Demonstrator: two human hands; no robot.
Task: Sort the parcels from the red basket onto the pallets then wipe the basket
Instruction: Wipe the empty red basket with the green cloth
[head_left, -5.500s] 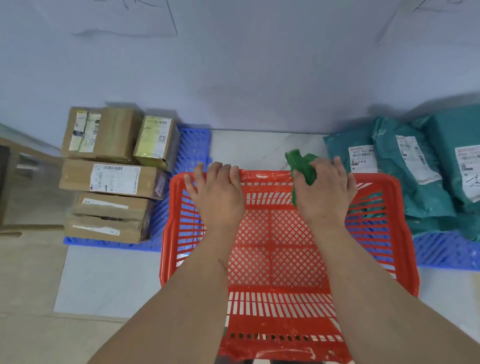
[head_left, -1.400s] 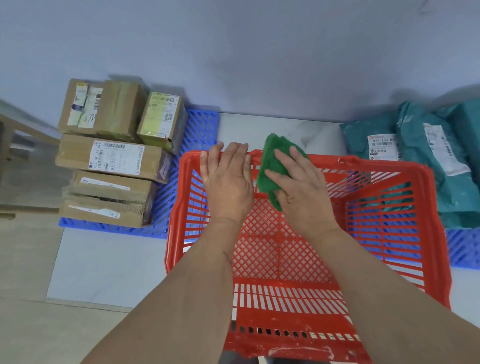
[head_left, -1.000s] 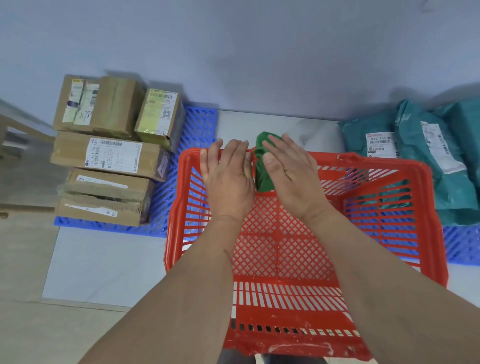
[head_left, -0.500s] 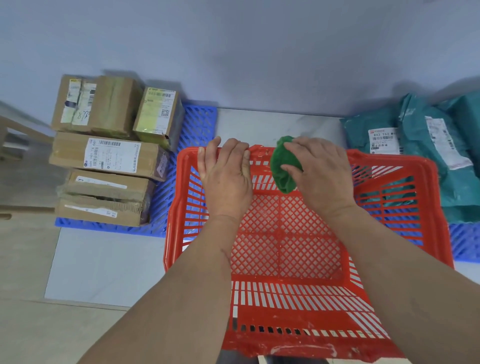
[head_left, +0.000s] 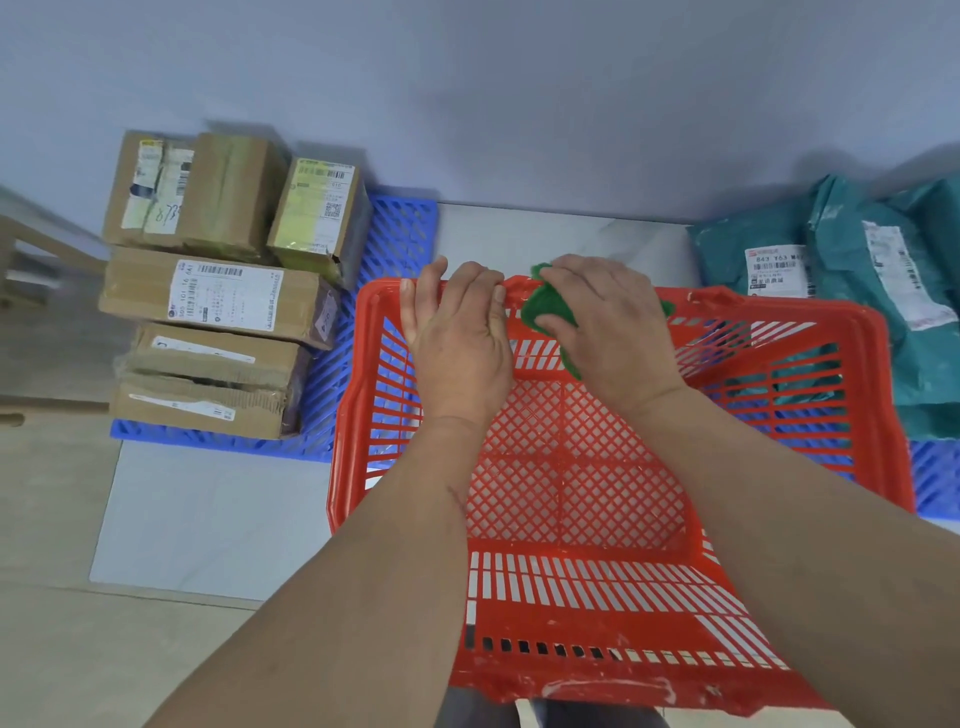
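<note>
Head view: red basket (head_left: 613, 597), empty, light, stiff lattice; your left hand (head_left: 460, 343) curls over its far rim. Green cloth (head_left: 548, 312), soft, bunched in your right hand (head_left: 610, 327) grip there.

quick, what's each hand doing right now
Left hand: grips the far rim of the red basket.
Right hand: holds the green cloth against that rim.

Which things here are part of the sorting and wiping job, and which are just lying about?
Part of the job:
red basket
green cloth, held by right hand
left hand, gripping the basket rim
cardboard boxes on left blue pallet
teal mailer bags on right blue pallet

Lying about:
wooden furniture at left edge
</note>
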